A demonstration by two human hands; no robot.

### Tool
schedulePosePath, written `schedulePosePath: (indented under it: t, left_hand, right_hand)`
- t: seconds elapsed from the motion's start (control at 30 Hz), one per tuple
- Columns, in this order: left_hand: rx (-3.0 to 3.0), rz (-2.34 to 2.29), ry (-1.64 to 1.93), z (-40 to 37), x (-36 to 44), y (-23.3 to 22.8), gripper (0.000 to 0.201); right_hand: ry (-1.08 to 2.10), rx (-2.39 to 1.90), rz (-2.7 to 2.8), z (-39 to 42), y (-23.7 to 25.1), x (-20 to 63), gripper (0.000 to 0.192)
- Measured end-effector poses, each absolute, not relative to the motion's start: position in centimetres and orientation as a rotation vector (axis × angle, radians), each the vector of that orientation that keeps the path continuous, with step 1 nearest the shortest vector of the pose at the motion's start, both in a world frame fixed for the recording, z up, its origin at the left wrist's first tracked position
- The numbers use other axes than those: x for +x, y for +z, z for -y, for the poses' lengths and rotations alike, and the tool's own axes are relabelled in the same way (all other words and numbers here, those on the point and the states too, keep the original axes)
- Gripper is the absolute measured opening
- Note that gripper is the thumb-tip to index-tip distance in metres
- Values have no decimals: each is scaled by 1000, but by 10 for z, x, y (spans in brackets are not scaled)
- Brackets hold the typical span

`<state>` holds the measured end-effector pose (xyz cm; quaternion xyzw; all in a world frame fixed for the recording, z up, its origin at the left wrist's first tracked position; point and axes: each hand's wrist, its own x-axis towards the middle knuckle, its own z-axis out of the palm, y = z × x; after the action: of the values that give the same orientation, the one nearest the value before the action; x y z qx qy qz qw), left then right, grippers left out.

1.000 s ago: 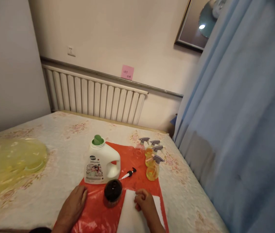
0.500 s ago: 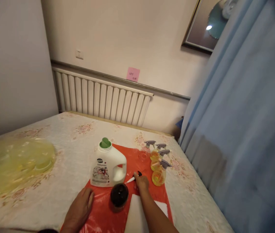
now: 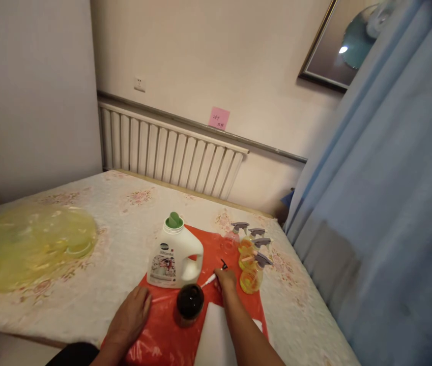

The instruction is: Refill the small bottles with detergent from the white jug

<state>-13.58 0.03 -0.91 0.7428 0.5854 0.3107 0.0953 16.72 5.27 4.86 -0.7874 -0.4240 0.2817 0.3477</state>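
My right hand (image 3: pixel 226 280) is closed around a slim pump top (image 3: pixel 210 279) with a white stem and a black head. Its thin end points down left toward a round jar with a shiny black lid (image 3: pixel 190 301). My left hand (image 3: pixel 134 311) rests at the left edge of a red plastic sheet (image 3: pixel 162 328), fingers curled down; what lies under them is hidden. Behind the jar stands a white detergent jug (image 3: pixel 175 259) with a green spout (image 3: pixel 174 220). A white flat-looking object (image 3: pixel 211 338) lies partly under my right forearm.
Several spray bottles (image 3: pixel 251 278) with grey triggers, yellow and pink, stand right of my right hand. A yellow translucent plastic bag (image 3: pixel 28 249) lies on the left of the flowered cover (image 3: pixel 116 234). A blue curtain (image 3: pixel 383 218) hangs at right, a radiator (image 3: pixel 170 152) behind.
The view has shifted a little, so the scene sits further right. My right hand still holds the pump top, whose black head now points more upward. The left hand stays on the sheet's edge.
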Motion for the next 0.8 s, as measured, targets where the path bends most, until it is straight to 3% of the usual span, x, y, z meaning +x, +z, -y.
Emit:
schedulePosePath:
  t: [0.3,0.8]
  left_hand:
    - [2205,-1758,901,0,-135,-10,25]
    - [2210,-1811,853,-1,-134,-14,23]
  right_hand:
    - [586,-1880,1174,-53,104,177,10]
    - [584,-1478,1327,-2,176,154,19]
